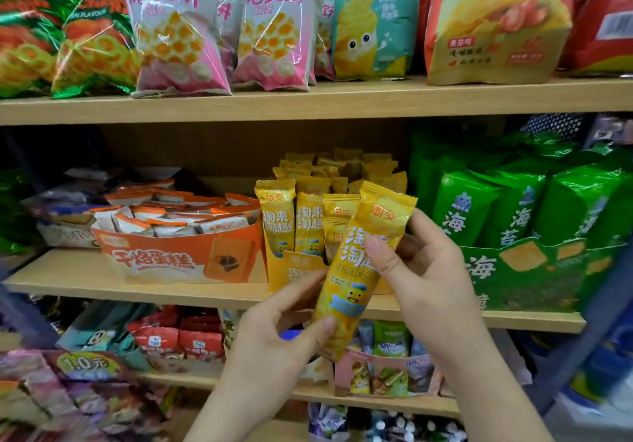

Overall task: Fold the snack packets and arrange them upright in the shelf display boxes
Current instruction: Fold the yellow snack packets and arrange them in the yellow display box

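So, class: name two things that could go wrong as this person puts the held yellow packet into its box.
1. The yellow packet, tilted between the left hand and right hand, might topple the upright packets in the yellow display box.
2. That box looks crowded; squeezing it in could crumple it.

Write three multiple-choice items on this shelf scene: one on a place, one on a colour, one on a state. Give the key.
1. Where does the yellow display box stand?
A. On the middle shelf, between the orange box and the green box
B. On the top shelf
C. On the floor

2. What colour is the held packet?
A. Green
B. Yellow
C. Pink

3. What holds it?
A. Both hands
B. One hand only
C. Nothing; it lies flat

Key:
1 A: those two boxes flank it.
2 B: its wrapper is yellow.
3 A: the left hand pinches its lower end, and the right hand has its grip higher up.
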`<state>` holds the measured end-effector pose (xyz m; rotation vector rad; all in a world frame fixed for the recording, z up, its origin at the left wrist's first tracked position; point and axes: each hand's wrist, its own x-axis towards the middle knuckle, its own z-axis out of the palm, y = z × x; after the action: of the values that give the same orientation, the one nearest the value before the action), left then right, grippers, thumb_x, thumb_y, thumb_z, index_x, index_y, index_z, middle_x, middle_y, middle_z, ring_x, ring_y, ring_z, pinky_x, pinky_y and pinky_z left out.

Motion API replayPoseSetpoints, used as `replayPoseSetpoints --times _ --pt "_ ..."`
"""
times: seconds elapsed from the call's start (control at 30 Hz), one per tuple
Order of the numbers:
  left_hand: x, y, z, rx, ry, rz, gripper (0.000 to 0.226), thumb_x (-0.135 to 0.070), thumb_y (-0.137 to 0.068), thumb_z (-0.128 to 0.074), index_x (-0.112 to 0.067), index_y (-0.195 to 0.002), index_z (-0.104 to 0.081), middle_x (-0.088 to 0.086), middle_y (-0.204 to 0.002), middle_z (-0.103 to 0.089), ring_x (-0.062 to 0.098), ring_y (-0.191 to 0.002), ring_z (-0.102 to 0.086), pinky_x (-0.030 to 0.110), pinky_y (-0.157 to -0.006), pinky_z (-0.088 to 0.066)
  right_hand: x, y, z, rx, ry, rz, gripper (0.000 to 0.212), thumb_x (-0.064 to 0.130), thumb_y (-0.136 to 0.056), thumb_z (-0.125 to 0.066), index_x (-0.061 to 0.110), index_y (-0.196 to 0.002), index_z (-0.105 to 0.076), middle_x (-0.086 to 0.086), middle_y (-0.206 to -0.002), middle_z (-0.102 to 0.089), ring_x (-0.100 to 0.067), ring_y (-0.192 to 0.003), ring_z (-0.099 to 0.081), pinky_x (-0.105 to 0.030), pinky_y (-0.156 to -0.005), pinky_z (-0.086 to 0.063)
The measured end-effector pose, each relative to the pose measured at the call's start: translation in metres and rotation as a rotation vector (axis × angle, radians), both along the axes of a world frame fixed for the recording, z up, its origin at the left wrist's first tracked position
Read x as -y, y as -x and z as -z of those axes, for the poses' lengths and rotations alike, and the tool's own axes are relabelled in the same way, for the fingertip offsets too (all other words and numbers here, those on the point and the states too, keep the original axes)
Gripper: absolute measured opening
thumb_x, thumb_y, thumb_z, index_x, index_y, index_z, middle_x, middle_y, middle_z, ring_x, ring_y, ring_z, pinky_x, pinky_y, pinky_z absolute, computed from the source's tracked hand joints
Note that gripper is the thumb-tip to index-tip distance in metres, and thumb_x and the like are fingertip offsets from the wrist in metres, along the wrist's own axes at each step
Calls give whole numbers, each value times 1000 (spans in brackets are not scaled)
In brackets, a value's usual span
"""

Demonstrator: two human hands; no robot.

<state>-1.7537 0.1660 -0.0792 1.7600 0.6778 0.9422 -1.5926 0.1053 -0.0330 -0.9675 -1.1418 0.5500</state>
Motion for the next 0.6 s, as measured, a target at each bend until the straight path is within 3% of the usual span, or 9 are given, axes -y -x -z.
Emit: replayPoseSetpoints --times 0.1,0.2,0.3,0.4,0.5,0.6 --pt "5 -7 -2 75 -15 -5 45 -20 -75 -68 -37 -117 -63 -21 -113 -70 3 -108 -65 18 -86 -53 1 3 2 41 -6 5 23 19 -85 -63 13 -107 -64 4 -99 -74 -9 -93 -70 -18 -74 -53" --pt "13 -12 -4 45 -92 -13 42 -14 -89 -65 -39 -122 -58 -25 -121 -65 -1 -117 -59 22 -95 -50 4 2 3 36 8 15 25 20 -82 -66 14 -106 -65 5 -97 -75 -9 -92 -70 -21 -76 -55" --pt "19 -15 -3 26 -150 -46 34 -29 -93 -61 -47 -121 -55 -23 -122 -65 -2 -116 -59 24 -96 -51 5 4 10 60 44 29 34 23 -78 -72 18 -111 -67 7 -99 -75 -10 -95 -70 -28 -81 -56" --pt "20 -16 -6 109 -59 -93 40 -35 -88 -58 -36 -128 -57 -14 -127 -64 2 -119 -58 30 -100 -50 5 10 22 110 89 36 38 18 -77 -77 18 -114 -67 9 -100 -75 -7 -95 -70 -25 -83 -55" --pt "21 -14 -13 197 -19 -126 29 -29 -89 -58 -29 -116 -69 -6 -114 -70 12 -110 -64 37 -94 -54 5 15 35 202 128 55 37 16 -78 -77 23 -113 -68 13 -99 -74 -3 -93 -69 -21 -80 -54" --pt "22 -16 -14 196 -14 -220 16 -32 -89 -65 -26 -100 -75 -3 -100 -74 16 -99 -68 44 -89 -55 4 15 44 290 180 71 35 18 -80 -78 29 -111 -67 13 -97 -73 -6 -91 -69 -26 -76 -56"
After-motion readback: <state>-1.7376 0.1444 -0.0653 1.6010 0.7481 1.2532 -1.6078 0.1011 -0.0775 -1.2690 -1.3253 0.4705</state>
